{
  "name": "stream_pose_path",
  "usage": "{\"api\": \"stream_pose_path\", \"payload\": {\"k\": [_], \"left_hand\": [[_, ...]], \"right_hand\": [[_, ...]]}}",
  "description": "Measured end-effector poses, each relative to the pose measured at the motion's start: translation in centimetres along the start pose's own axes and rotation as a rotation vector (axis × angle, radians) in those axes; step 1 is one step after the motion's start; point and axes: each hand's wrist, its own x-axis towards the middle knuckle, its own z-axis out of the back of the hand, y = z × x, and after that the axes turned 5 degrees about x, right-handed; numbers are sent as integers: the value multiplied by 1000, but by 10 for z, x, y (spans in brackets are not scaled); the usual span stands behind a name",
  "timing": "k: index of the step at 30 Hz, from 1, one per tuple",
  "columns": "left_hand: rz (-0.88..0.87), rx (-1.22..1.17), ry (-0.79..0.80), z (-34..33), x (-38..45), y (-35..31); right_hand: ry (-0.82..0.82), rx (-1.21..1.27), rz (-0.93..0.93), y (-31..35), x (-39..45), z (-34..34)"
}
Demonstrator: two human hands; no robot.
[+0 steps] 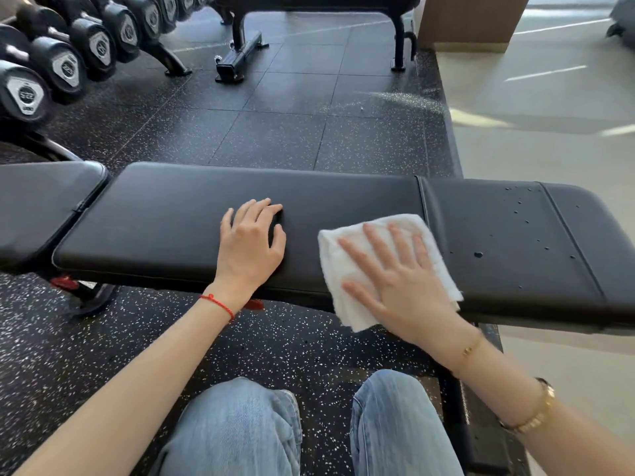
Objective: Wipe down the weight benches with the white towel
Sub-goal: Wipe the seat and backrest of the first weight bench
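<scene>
A black padded weight bench [171,218] runs across the view in front of me. Its separate seat pad [37,204] lies at the left. My right hand [395,283] lies flat, fingers spread, on a folded white towel [347,266] that rests on the pad's near edge, right of centre. My left hand [251,245] rests palm down on the bare pad, a hand's width left of the towel, holding nothing. Several water droplets [478,254] sit on the pad's right section, beyond the towel.
A rack of black dumbbells [65,67] lines the far left. A second bench's frame [240,53] stands on the speckled rubber floor [275,132] behind. A beige pillar [470,22] rises at the back right, beside a pale smooth floor [549,149]. My knees in jeans [240,427] are below.
</scene>
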Motion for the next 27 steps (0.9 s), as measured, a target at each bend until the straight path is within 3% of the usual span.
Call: {"api": "stream_pose_path", "payload": {"k": [2,5,13,16,19,22,27], "left_hand": [[-5,-21,-7,1,-1,-3],[-49,-52,9,-1,-4,-22],[-218,-49,104,-21,-16,-95],[-211,2,120,-28,-17,-104],[-202,30,104,-30,-19,-107],[-192,34,96,-29,-19,-107],[-199,36,105,-27,-20,-107]], "right_hand": [[-10,-80,-121,-25,0,6],[13,27,-277,-55,12,18],[-32,72,-219,-63,-39,9],[-30,47,-319,-98,-2,13],[31,183,-415,-119,52,26],[37,202,-354,-107,66,23],[-44,150,-181,-92,-1,11]]}}
